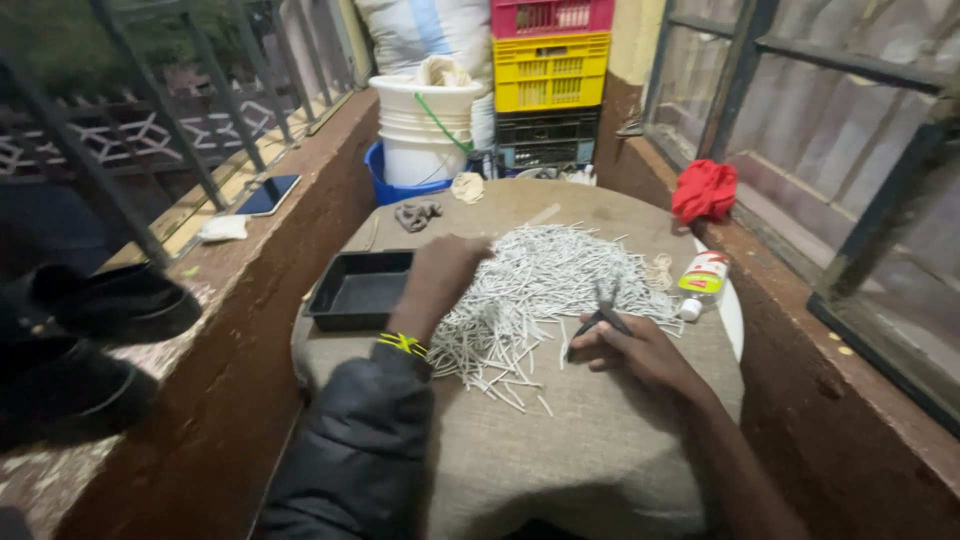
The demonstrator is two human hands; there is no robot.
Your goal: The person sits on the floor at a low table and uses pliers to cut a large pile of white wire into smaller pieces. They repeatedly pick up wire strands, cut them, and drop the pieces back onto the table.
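So the right hand [640, 352] has its grip closed around a small pair of dark scissors [600, 315], blades pointing up and away from the wrist, right at the near edge of the pile of thin white paper sticks [545, 285]. Looks like they're held low and close so the tips sit right by the sticks.

The left hand [445, 275] is resting palm-down on the pile's left side, fingers curled into the sticks. I can't tell if it's actually pinching any or just pressing on them. It has a yellow wristband [403, 344] and a dark jacket sleeve [365, 440].

The sticks themselves are pale grey-white, thin and straight, heaped loosely in a wide fan across the burlap-covered round surface [560, 450], with a few strays near the scissor hand.

Just left of the left grip is an empty black tray [360, 290], likely kept within reach. Beyond the scissors lies a small glue bottle [702, 280] on its side.
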